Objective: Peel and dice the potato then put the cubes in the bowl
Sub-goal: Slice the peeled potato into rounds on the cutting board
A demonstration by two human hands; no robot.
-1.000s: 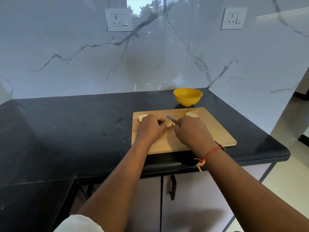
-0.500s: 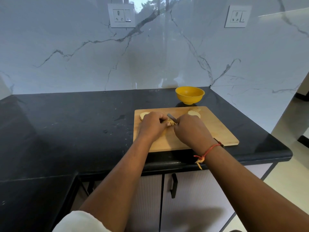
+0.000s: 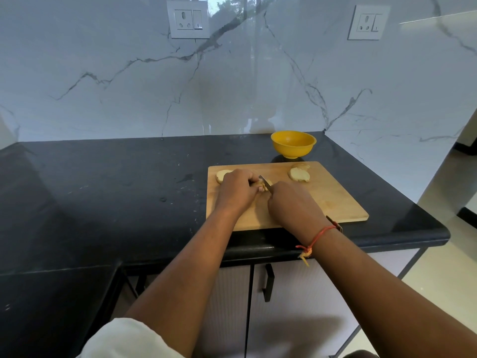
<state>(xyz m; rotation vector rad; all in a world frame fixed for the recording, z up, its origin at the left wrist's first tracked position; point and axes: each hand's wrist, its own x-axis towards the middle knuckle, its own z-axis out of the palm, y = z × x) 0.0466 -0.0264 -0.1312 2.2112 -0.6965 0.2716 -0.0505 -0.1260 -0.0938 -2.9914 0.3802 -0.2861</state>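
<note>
1. well, the yellow bowl (image 3: 293,144) stands on the black counter (image 3: 103,189) just behind the far edge of the wooden board (image 3: 322,202), not touching it; only its yellow inner wall shows from this angle.
2. potato piece (image 3: 263,187) lies on the board left of middle, mostly hidden between the two hands.
3. left hand (image 3: 236,189): fingers curled down over the potato piece, pinning it to the board.
4. right hand (image 3: 291,205): closed round the knife (image 3: 265,184). the handle is hidden in the fist; a short length of blade shows, tilted, at the potato piece.
5. one pale slice (image 3: 222,175) sits at the board's far left corner, partly behind the left hand.
6. two more slices (image 3: 299,174) lie overlapping at the far side of the board, near the bowl, well apart from the hands.
7. red thread (image 3: 318,235) tied round the right wrist.
8. marble wall behind carries two sockets (image 3: 188,19); a cabinet door with a black handle (image 3: 268,282) sits under the counter.
</note>
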